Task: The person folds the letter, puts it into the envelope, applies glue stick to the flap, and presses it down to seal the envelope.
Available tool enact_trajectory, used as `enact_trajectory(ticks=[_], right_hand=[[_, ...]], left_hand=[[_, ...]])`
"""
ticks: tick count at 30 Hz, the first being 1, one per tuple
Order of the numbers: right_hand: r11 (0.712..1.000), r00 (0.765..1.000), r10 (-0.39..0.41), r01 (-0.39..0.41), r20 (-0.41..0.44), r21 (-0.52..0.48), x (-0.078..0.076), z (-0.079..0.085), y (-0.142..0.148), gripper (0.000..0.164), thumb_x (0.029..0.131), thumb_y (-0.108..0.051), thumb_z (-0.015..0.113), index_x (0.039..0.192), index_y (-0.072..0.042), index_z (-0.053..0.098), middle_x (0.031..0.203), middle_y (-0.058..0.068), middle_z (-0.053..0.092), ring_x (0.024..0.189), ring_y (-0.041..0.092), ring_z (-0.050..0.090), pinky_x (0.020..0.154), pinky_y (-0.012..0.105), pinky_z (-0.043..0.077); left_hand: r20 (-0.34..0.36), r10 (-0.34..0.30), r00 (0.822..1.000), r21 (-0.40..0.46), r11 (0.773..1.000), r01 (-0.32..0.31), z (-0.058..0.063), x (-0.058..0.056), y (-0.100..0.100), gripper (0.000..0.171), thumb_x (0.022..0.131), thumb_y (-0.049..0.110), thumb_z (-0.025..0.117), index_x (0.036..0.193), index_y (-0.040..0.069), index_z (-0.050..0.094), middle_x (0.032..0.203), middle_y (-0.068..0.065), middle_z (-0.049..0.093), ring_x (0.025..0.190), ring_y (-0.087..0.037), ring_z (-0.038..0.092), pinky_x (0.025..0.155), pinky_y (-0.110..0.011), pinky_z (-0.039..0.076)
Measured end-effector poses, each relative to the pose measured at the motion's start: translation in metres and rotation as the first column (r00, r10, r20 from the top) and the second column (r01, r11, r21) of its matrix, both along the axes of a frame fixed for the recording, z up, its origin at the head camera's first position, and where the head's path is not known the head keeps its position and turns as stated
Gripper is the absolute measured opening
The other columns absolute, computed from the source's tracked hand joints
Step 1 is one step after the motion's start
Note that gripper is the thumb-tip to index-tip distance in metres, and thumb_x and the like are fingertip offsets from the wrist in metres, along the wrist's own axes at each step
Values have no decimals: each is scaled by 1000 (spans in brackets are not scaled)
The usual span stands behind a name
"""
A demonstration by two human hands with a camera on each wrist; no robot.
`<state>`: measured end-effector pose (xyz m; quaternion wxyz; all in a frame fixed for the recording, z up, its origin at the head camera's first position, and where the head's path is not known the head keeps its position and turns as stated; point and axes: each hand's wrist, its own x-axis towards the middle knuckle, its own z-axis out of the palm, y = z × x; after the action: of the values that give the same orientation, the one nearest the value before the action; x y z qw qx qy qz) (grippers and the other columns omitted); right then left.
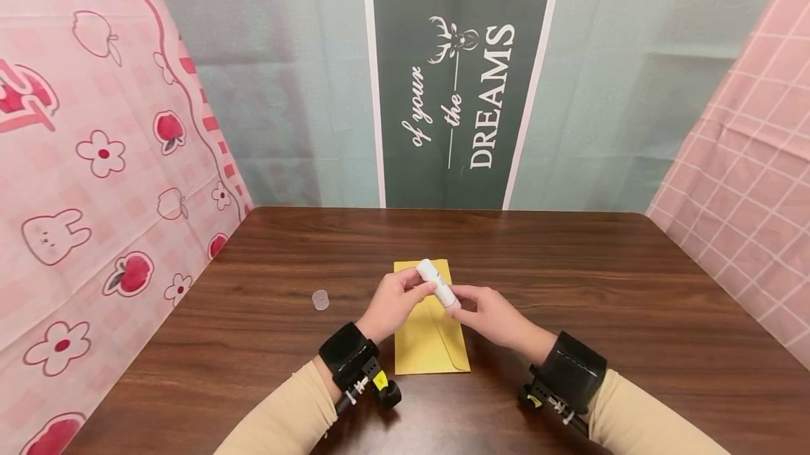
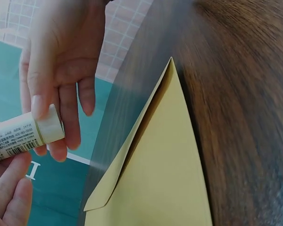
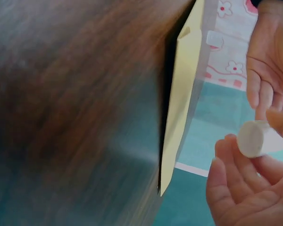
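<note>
A white glue stick [image 1: 437,283] with a printed label and barcode is held aslant above the yellow envelope [image 1: 420,342]. My left hand [image 1: 391,304] grips its barrel between thumb and fingers. At the lower end of the stick, my right hand [image 1: 490,314] pinches the plain white base [image 2: 49,126] with thumb and fingers. That round end [image 3: 250,139] faces the camera in the right wrist view. The envelope lies flap side up on the table, its flap edge lifted slightly in the left wrist view. The stick's upper end is too small to make out.
A small clear cap [image 1: 320,299] rests on the brown wooden table [image 1: 266,258], left of the envelope. Patterned pink cloth [image 1: 126,159] hangs at the left, gridded pink cloth [image 1: 747,181] at the right. A printed curtain [image 1: 304,89] stands behind the table.
</note>
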<state>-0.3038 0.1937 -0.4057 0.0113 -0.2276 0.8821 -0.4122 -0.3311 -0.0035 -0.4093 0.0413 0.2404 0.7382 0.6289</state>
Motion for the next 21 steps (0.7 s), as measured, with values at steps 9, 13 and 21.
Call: enact_trajectory(ticks=[9, 13, 21], right_hand=[[995, 995, -94, 95, -43, 34, 1, 2, -2, 35, 78, -14, 75, 106, 5, 65, 88, 6, 66, 77, 15, 61, 67, 28, 51], [996, 997, -75, 76, -35, 36, 0, -1, -2, 38, 81, -15, 73, 112, 3, 63, 94, 7, 66, 81, 16, 62, 69, 29, 51], [1000, 1000, -12, 12, -6, 2, 1, 1, 0, 34, 86, -11, 67, 115, 5, 62, 103, 13, 66, 89, 20, 63, 74, 30, 52]], left_hand=[[17, -7, 1000, -2, 1000, 7, -4, -1, 1, 26, 91, 16, 61, 111, -1, 64, 103, -11, 68, 91, -15, 62, 78, -30, 49], [3, 1, 1000, -11, 1000, -1, -1, 0, 1, 25, 91, 17, 61, 109, 0, 65, 102, -8, 68, 90, -13, 62, 79, -31, 49], [0, 3, 1000, -8, 1000, -3, 1, 3, -1, 25, 92, 14, 60, 109, -3, 64, 102, -12, 68, 91, -16, 62, 79, -31, 49]])
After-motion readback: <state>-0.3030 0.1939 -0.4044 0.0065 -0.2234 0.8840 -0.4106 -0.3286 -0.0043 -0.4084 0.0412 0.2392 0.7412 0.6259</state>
